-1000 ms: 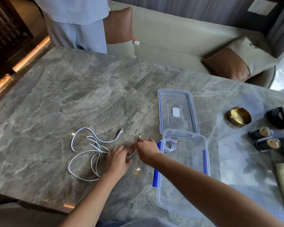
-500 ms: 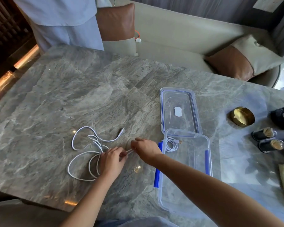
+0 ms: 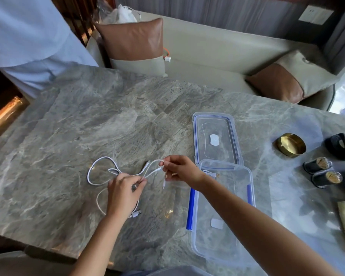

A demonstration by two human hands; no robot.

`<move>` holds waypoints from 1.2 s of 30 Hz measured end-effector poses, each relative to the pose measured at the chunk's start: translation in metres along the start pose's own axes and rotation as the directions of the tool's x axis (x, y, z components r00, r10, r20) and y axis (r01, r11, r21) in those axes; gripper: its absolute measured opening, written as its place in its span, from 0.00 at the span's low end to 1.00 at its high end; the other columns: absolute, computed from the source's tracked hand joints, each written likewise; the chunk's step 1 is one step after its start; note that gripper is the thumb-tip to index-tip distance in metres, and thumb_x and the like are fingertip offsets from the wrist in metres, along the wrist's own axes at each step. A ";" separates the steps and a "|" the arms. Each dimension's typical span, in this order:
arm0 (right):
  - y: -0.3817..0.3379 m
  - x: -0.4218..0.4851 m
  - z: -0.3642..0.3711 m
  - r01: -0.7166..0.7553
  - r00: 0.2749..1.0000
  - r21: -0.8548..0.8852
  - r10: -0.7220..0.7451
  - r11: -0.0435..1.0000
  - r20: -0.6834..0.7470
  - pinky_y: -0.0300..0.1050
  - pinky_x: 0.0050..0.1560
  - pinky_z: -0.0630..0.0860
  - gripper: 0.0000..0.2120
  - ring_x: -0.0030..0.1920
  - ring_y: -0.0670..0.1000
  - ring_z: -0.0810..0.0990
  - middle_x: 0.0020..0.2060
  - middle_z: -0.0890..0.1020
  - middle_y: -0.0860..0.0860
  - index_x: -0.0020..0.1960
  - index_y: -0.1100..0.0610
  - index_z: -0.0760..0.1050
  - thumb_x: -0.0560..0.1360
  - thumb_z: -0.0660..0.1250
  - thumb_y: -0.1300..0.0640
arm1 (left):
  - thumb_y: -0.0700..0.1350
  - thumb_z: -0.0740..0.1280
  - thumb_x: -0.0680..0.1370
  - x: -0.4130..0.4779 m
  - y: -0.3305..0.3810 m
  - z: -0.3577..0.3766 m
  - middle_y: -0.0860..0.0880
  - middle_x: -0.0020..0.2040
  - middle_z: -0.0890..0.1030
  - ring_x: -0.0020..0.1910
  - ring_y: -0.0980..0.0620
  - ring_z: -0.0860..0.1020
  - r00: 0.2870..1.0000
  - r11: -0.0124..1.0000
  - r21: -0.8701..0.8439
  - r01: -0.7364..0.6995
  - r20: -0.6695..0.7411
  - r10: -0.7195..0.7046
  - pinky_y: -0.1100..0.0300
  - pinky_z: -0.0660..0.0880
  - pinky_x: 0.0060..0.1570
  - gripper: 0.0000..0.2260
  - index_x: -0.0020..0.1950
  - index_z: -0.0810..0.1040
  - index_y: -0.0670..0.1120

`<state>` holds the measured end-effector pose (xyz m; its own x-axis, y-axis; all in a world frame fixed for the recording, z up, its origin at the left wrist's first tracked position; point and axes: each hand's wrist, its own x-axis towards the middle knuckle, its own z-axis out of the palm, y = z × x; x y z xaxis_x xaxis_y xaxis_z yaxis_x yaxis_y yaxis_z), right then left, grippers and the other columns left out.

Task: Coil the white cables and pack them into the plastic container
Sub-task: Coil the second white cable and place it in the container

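A loose white cable lies in loops on the grey marble table. My left hand pinches its strands near the middle. My right hand pinches the cable's end loop and holds it just above the table, with a plug dangling below. The clear plastic container with blue clips stands at the right of my hands. A coiled white cable lies in its far corner, partly hidden by my right wrist. The clear lid lies beyond the container.
A person in pale blue stands at the table's far left corner. A brass dish, two black-and-gold jars and a black holder sit at the right. A sofa with brown cushions runs behind.
Both hands have lifted the cable's end off the table, and my right hand has drawn a loop up and to the right. The camera has come closer.
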<state>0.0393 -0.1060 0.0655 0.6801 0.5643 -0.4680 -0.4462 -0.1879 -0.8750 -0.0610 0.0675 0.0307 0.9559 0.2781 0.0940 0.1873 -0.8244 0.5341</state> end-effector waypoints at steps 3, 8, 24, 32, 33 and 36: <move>-0.007 -0.005 0.000 0.000 1.000 0.130 0.000 0.992 0.005 0.36 0.38 0.79 0.09 0.30 0.41 0.75 0.36 0.76 0.48 0.45 0.55 0.76 0.80 0.59 0.60 | 0.46 0.74 0.70 0.003 0.012 -0.007 0.55 0.36 0.83 0.45 0.47 0.77 0.997 0.997 0.050 -0.066 -0.042 0.068 0.54 0.64 0.46 0.02 0.40 0.83 0.52; -0.012 -0.011 0.007 -0.034 0.999 0.481 0.011 0.876 0.051 0.36 0.40 0.81 0.09 0.31 0.41 0.79 0.35 0.78 0.49 0.45 0.57 0.76 0.80 0.58 0.62 | 0.42 0.70 0.73 0.001 0.022 -0.007 0.49 0.37 0.82 0.41 0.47 0.79 0.987 0.970 -0.184 -0.159 -0.001 0.161 0.55 0.72 0.41 0.02 0.44 0.81 0.47; -0.008 -0.028 0.045 0.002 0.999 0.763 -0.042 0.646 0.033 0.35 0.44 0.81 0.07 0.46 0.46 0.85 0.42 0.86 0.54 0.41 0.58 0.81 0.75 0.64 0.62 | 0.39 0.67 0.75 -0.006 0.070 0.000 0.52 0.42 0.85 0.43 0.55 0.83 0.823 0.212 -0.957 0.197 0.044 -0.567 0.51 0.78 0.49 0.06 0.49 0.81 0.45; -0.003 -0.034 0.048 0.122 0.991 0.459 -0.079 0.880 -0.112 0.32 0.37 0.76 0.06 0.37 0.42 0.82 0.34 0.84 0.49 0.41 0.54 0.78 0.75 0.66 0.62 | 0.43 0.65 0.76 -0.005 0.076 -0.008 0.54 0.35 0.85 0.38 0.59 0.81 0.779 -0.099 -0.925 0.368 0.365 -0.511 0.58 0.74 0.45 0.06 0.41 0.80 0.48; -0.002 -0.036 0.049 0.125 0.990 0.423 -0.086 0.897 -0.110 0.32 0.37 0.75 0.06 0.36 0.42 0.81 0.34 0.83 0.48 0.41 0.54 0.78 0.75 0.67 0.62 | 0.43 0.64 0.77 -0.004 0.076 -0.009 0.54 0.34 0.85 0.35 0.60 0.81 0.778 -0.140 -0.913 0.382 0.400 -0.484 0.60 0.73 0.44 0.07 0.41 0.80 0.48; -0.001 -0.037 0.049 0.142 0.986 0.337 -0.104 0.931 -0.128 0.31 0.35 0.75 0.06 0.33 0.41 0.80 0.32 0.83 0.46 0.41 0.53 0.77 0.75 0.67 0.63 | 0.43 0.63 0.78 -0.002 0.073 -0.013 0.52 0.34 0.84 0.34 0.59 0.81 0.790 -0.162 -0.905 0.392 0.422 -0.444 0.61 0.73 0.44 0.08 0.41 0.79 0.48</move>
<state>-0.0138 -0.0868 0.0897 0.7916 0.4736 -0.3860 -0.5145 0.1760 -0.8392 -0.0518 0.0128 0.0805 0.7675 0.3780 -0.5177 0.1399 0.6894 0.7108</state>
